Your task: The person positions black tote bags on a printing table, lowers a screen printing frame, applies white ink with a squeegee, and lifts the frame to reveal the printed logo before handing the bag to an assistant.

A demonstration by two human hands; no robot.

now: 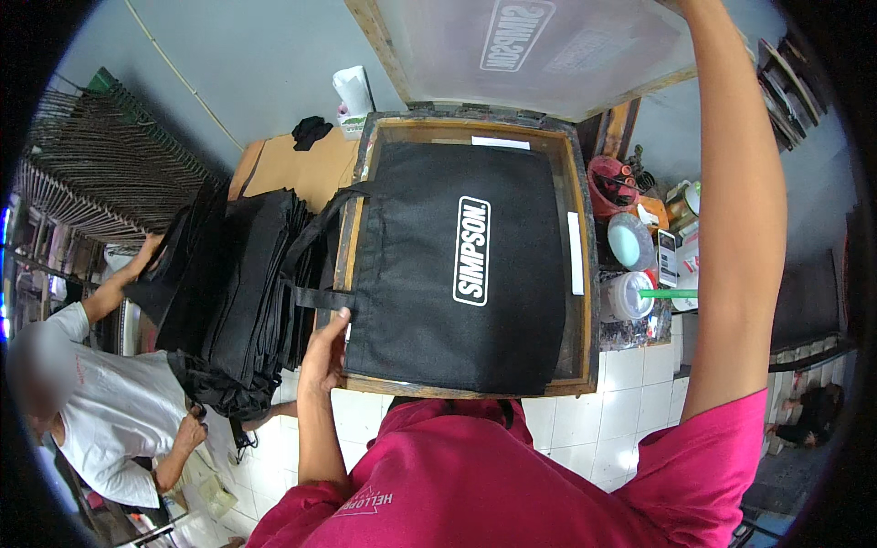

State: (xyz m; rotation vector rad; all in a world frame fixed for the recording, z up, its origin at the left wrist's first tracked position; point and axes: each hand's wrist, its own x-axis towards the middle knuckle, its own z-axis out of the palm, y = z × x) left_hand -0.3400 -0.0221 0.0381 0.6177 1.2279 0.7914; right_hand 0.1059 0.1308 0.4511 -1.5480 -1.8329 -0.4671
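Note:
A black tote bag [411, 265] with a white printed logo lies flat on a wood-rimmed printing board [590, 347] in front of me. Its two handles stretch off to the left. My left hand [323, 354] grips the bag's near left edge, thumb on top beside a handle; its other fingers are mostly hidden. My right arm reaches up to the raised screen-printing frame [585, 68], which is hinged at the board's far side. Only a sliver of my right hand [687, 5] shows at the picture's top edge, by the frame, with its fingers cut off.
Left of the board stands a thick stack of black bags [251, 283], handled by another person [128, 393] in a white shirt. On the right, a side table carries a lidded white tub [624, 300], a pink container [607, 187] and a phone [668, 258]. A tissue pack [353, 100] sits behind.

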